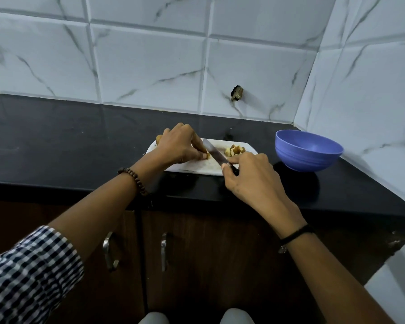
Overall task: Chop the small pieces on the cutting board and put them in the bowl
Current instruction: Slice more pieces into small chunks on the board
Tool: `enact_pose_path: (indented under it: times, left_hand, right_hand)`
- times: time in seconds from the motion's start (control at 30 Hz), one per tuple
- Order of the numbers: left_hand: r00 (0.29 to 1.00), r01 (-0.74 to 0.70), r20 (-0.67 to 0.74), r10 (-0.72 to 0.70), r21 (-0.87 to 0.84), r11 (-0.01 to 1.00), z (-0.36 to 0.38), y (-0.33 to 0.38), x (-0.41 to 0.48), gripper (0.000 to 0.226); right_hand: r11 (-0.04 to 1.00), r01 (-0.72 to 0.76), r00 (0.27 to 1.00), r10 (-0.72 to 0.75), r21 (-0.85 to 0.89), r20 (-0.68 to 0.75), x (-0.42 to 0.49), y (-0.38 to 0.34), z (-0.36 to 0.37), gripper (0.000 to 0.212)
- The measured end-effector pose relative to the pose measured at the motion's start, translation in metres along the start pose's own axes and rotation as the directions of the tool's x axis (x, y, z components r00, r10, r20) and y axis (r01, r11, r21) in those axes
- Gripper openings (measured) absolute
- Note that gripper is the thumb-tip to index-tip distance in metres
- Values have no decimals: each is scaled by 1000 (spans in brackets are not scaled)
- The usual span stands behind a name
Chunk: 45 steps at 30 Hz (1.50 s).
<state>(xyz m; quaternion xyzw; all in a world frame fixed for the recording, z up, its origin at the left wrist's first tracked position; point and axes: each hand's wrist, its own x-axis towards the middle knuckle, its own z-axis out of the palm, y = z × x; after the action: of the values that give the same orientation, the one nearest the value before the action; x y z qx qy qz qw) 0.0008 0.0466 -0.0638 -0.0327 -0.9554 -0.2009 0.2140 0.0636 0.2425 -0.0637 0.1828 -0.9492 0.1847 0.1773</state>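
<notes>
Chopping in progress, transfer not started as far as can be judged: a small heap of cut pieces [234,150] lies at the far right of the white cutting board [197,168], while the visible inner wall of the blue bowl [308,149], standing on the black counter [56,141] just right of the board, shows nothing — its bottom is out of sight. Left hand [181,143] is arched over the board's left half, fingertips pinching a yellowish piece [207,155] down against the surface; another bit [159,138] shows past the knuckles, uncut by the look of it. Right hand [248,175] is wrapped around the handle of the knife [214,153], forefinger and thumb near the bolster, blade angled up-left with its edge right beside the pinched piece — contact not resolvable. Both forearms reach in from below, hands close together over the board. Remaining, by my estimate: finish this piece, the left bit, then move everything to the bowl.
</notes>
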Motion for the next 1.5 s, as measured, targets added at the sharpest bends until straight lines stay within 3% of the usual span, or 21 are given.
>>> enact_pose_path:
  times: [0.33,0.6,0.83,0.93,1.3,1.5]
  left_hand:
    - [1000,28,8,-28,-31,999,-1,4,-4,16]
    - [999,-50,21,49,20,999,-2,9,-11,22]
    - [996,54,-78,-54,2,999,6,9,-10,17]
    - [992,108,-59,-111,-46,993,6,9,-8,15]
    - [987,157,-18,-158,-52,986,-1,19,-6,12]
    - [983,179,-33,-181,-68,982,2,16,-6,13]
  right_hand:
    - [983,57,989,-32,-173,142,-8,-5,-8,27]
    - [995,2,994,8,-95,108,-10,11,-32,30]
    - [1000,-24,1000,24,-4,10,-6,10,-18,36]
    - [1000,-6,1000,6,14,-13,-2,4,-10,36]
    - [999,-26,999,25,20,24,9,-9,9,25]
    - [999,-11,992,15,-31,125,6,-7,2,25]
